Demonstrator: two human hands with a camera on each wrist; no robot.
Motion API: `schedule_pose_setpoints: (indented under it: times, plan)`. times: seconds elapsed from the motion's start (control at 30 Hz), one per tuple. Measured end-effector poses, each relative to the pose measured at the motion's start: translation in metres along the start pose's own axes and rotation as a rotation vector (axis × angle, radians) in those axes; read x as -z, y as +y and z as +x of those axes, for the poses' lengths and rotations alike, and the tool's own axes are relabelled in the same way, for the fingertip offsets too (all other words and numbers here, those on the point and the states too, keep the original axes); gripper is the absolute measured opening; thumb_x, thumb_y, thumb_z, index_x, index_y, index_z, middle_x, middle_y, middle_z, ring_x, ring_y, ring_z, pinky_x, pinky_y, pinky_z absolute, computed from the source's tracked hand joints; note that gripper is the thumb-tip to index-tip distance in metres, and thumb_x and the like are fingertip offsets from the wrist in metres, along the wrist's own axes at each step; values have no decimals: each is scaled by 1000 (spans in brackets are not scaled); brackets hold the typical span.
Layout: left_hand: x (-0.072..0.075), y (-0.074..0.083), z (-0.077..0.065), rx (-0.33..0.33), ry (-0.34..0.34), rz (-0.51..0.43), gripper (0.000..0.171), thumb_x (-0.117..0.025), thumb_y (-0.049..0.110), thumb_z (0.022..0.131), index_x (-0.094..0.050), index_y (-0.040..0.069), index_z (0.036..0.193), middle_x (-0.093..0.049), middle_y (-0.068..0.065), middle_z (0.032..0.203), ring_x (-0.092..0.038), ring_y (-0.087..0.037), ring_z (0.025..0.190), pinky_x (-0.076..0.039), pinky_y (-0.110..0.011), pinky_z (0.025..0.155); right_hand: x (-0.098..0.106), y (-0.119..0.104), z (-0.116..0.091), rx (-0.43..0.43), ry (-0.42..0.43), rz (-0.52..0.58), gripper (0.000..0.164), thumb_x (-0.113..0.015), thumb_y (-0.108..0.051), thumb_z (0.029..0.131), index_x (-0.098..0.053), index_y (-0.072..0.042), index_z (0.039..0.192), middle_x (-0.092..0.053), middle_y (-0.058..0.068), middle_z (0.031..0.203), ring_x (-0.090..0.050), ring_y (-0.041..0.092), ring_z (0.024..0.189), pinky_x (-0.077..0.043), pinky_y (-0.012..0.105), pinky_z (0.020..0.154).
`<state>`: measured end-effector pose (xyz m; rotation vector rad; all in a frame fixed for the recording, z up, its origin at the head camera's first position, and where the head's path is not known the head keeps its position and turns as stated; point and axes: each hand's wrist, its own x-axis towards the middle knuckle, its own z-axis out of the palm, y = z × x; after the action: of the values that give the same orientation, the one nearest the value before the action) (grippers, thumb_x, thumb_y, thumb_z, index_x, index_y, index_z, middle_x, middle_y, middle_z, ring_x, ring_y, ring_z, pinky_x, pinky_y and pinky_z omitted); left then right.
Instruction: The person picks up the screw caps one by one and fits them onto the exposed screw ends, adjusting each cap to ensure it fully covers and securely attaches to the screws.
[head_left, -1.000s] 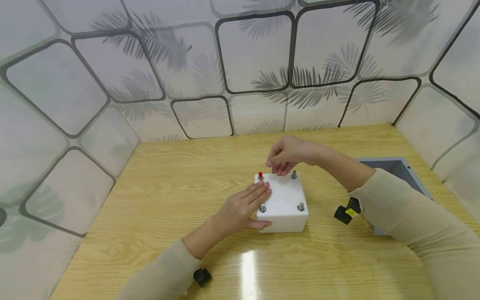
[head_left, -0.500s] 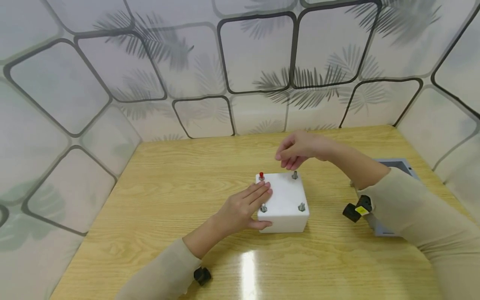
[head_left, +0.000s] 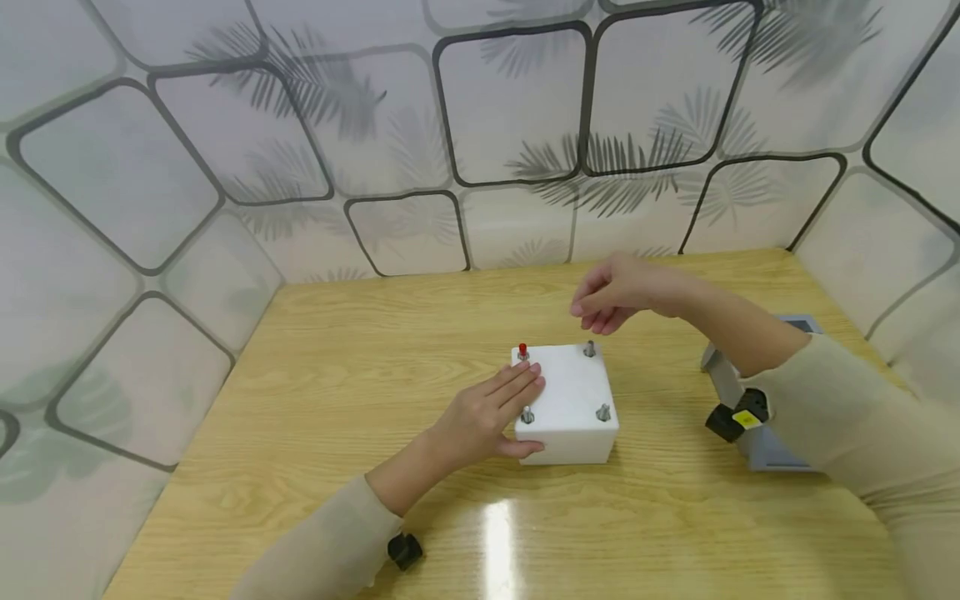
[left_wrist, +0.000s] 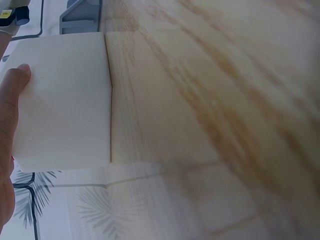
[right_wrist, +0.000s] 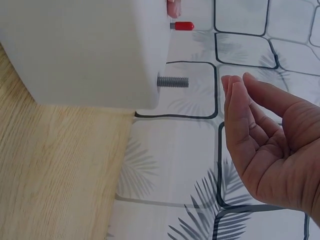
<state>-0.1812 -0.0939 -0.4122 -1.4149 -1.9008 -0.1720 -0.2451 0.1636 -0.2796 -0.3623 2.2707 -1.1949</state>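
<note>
A white block (head_left: 570, 387) stands on the table with a threaded metal stud at each top corner. The back left stud wears a red cap (head_left: 522, 349); the back right stud (right_wrist: 173, 81) has bare threads. My left hand (head_left: 483, 417) rests on the block's left part, fingers straight across the top and thumb against the front face. In the left wrist view, part of that hand (left_wrist: 9, 115) shows along the block's side. Beyond the back right corner, my right hand (head_left: 618, 292) hovers in the air, fingers loosely bent, nothing visible between thumb and fingertips (right_wrist: 237, 92).
A grey bin (head_left: 780, 450) stands on the right of the table, partly hidden behind my right forearm. Wood-grain table surface (head_left: 360, 358) spreads left of the block. Patterned white panels (head_left: 517, 225) rise at the back and both sides.
My right hand has moved from over the block's back edge to the right and away, showing more of the back right stud. My left hand and the block stay put.
</note>
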Motion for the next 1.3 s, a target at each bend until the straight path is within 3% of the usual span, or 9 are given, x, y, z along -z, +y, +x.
schedule_pose_setpoints:
  times: [0.47, 0.93, 1.3]
  plan:
    - [1, 0, -1, 6, -21, 5, 77, -72, 58, 73, -62, -3, 120, -62, -17, 123, -57, -26, 118, -44, -34, 103, 15, 15, -13, -28, 18, -25, 25, -63, -14, 90, -62, 7, 104, -68, 8, 81, -66, 15, 71, -60, 31, 69]
    - [-1, -1, -1, -18, -10, 22, 78, -70, 59, 73, -62, -3, 119, -62, -17, 123, -58, -26, 118, -45, -34, 103, 24, 42, -25, -70, 42, 51, 24, -60, -12, 91, -63, 7, 106, -69, 6, 80, -66, 13, 68, -59, 30, 67]
    - [-1, -1, -2, -13, -4, 30, 78, -70, 60, 73, -62, -3, 119, -62, -17, 123, -58, -26, 118, -44, -33, 103, 30, 57, -34, -106, 66, 43, 30, -64, -21, 90, -63, 4, 106, -69, 7, 81, -66, 14, 69, -59, 31, 67]
